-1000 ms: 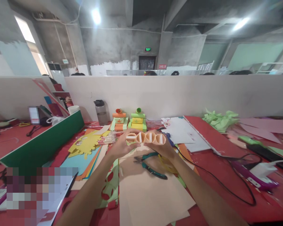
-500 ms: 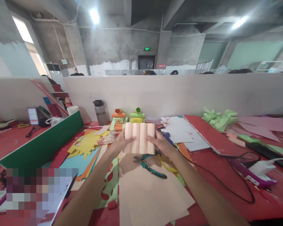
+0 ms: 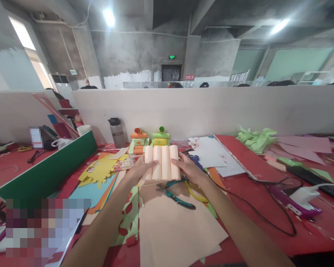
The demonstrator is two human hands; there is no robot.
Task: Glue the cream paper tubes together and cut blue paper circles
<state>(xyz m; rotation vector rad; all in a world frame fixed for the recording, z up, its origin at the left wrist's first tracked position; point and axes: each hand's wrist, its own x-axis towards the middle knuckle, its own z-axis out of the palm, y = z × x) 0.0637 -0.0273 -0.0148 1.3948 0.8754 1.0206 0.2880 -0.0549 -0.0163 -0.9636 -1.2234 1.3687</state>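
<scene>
Between my hands I hold a row of peach paper rolls [image 3: 161, 162], lined up side by side as one block above the table. My left hand [image 3: 140, 167] grips its left end, thumb across the front. At the right end, my right hand [image 3: 187, 167] does the same; the fingers behind are partly hidden. Below the block lie teal-handled pliers [image 3: 179, 199] on peach paper sheets [image 3: 178, 230]. A yellow-handled tool [image 3: 196, 193] is beside the pliers, partly covered by my right arm.
Orange [image 3: 138, 141] and green [image 3: 161, 139] paper-roll models stand at the back near a water bottle [image 3: 117, 131]. Left are yellow paper cut-outs [image 3: 98, 170] and a green board [image 3: 50, 165]. A black cable [image 3: 256, 211] and purple power strip [image 3: 295, 204] lie right.
The view has shifted slightly. Both hands keep hold of the paper rolls, which sit almost the same way, with the right fingers a little more spread behind the end.
</scene>
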